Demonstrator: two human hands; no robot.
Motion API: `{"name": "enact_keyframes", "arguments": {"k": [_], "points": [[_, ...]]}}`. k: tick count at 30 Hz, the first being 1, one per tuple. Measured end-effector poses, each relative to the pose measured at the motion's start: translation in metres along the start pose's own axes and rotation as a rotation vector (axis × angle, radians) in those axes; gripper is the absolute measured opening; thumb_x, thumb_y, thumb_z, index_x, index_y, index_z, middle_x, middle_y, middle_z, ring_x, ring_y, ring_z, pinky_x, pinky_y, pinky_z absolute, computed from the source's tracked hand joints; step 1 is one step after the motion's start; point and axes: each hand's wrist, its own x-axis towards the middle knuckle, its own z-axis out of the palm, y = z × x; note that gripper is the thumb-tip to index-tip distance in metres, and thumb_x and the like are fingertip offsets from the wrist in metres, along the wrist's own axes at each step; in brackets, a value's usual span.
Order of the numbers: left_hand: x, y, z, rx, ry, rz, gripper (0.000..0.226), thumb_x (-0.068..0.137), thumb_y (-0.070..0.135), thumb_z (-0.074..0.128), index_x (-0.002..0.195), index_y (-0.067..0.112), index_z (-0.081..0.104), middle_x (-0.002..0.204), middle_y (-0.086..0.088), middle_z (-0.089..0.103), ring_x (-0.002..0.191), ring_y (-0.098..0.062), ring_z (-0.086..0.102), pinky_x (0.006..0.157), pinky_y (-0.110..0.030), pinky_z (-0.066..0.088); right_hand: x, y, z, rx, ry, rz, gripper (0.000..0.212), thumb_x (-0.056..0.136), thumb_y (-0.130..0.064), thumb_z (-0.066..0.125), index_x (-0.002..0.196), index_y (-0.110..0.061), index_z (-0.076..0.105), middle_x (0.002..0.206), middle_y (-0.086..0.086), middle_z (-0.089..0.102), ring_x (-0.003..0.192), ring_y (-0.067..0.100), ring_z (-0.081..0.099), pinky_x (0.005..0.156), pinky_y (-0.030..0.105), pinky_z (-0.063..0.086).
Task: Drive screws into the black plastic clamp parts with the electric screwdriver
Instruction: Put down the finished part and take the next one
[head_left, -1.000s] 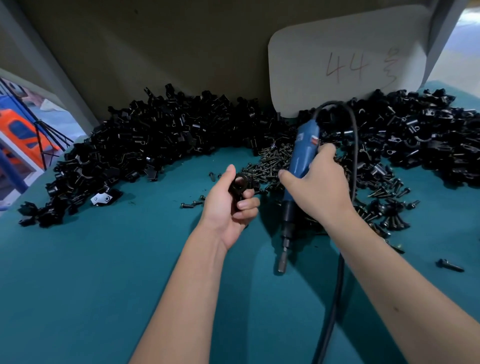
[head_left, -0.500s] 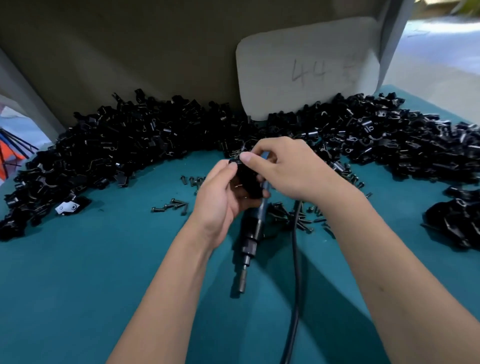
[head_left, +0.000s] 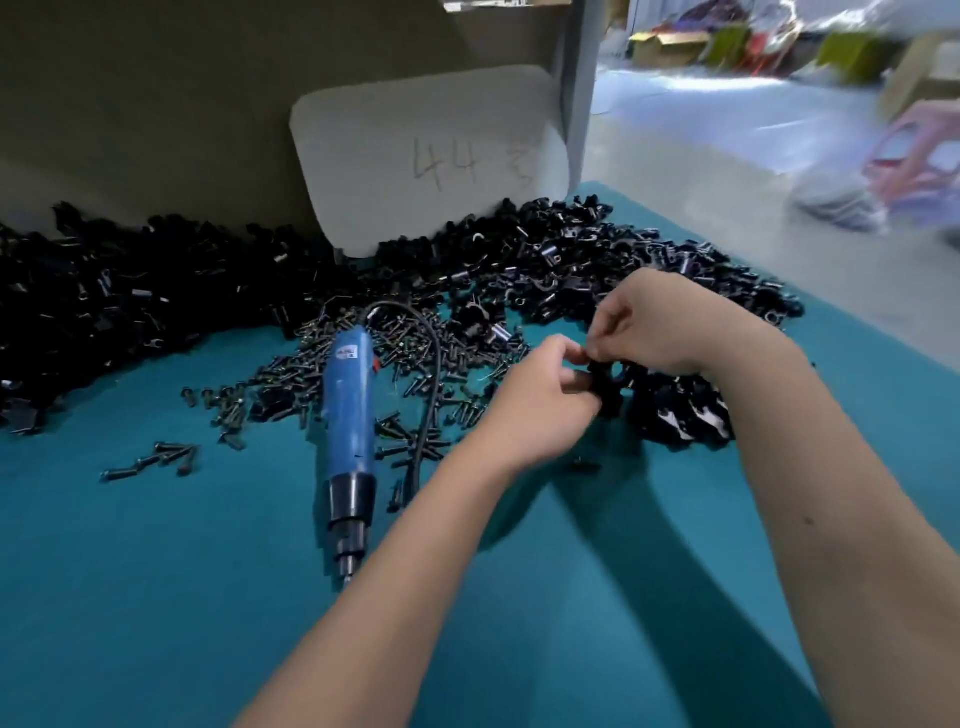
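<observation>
**Screwdriver down, both hands busy with one clamp part, big heaps still to do**

The blue electric screwdriver (head_left: 349, 415) lies flat on the teal worktop (head_left: 156, 597), roughly in its middle, with the bit end toward the near edge and its black cord (head_left: 432, 384) looping back over the spill of loose screws (head_left: 291, 374). Neither hand touches it, so no screw is being driven at this moment.

The left hand (head_left: 540, 410) and the right hand (head_left: 654, 325) meet right of the screwdriver, above a small dark mound of parts (head_left: 680, 410). Both are curled, their fingertips pinching one black clamp part (head_left: 605, 382) between them. Whether a screw already sits in it cannot be told; the part is small and partly hidden by the fingers. It looks like fitting or checking work, a step between drivings.

As for progress, much seems left. A long heap of black clamp parts (head_left: 130, 306) runs along the far edge against the brown board, and another heap (head_left: 597, 260) spreads toward the far right corner, below the pale card (head_left: 431, 156) marked "44". Which heap is finished stock and which is waiting cannot be judged from here. Screws are plentiful, a few strays (head_left: 150, 460) lying toward the left edge.
</observation>
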Motion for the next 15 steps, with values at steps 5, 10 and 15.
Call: {"name": "enact_keyframes", "arguments": {"k": [5, 10, 15], "points": [[0.022, -0.001, 0.024, 0.115, 0.032, -0.006, 0.041, 0.088, 0.01, 0.058, 0.121, 0.032, 0.066, 0.099, 0.008, 0.074, 0.069, -0.013, 0.064, 0.055, -0.022, 0.046, 0.004, 0.024, -0.016, -0.067, -0.012, 0.096, 0.021, 0.083, -0.013, 0.084, 0.071, -0.028, 0.075, 0.075, -0.006, 0.073, 0.069, 0.01, 0.063, 0.06, 0.023, 0.045], [0.022, 0.006, 0.048, 0.195, 0.053, -0.038, 0.033, 0.083, -0.001, 0.053, 0.104, 0.013, 0.074, 0.087, -0.003, 0.071, 0.086, -0.026, 0.07, 0.063, -0.023, 0.05, 0.029, 0.014, 0.001, -0.127, 0.191, 0.118, 0.023, 0.084, -0.002, 0.07, 0.081, -0.024, 0.077, 0.093, 0.004, 0.077, 0.091, 0.026, 0.071, 0.084, 0.036, 0.059], [0.018, 0.003, 0.014, 0.159, 0.437, -0.092, 0.03, 0.081, -0.004, 0.057, 0.083, 0.021, 0.072, 0.094, -0.002, 0.073, 0.086, -0.021, 0.068, 0.074, -0.03, 0.055, 0.051, -0.011, 0.03, -0.046, 0.119, -0.058, 0.036, 0.088, 0.004, 0.059, 0.09, -0.028, 0.076, 0.105, 0.001, 0.076, 0.099, 0.021, 0.07, 0.089, 0.03, 0.056]]}}
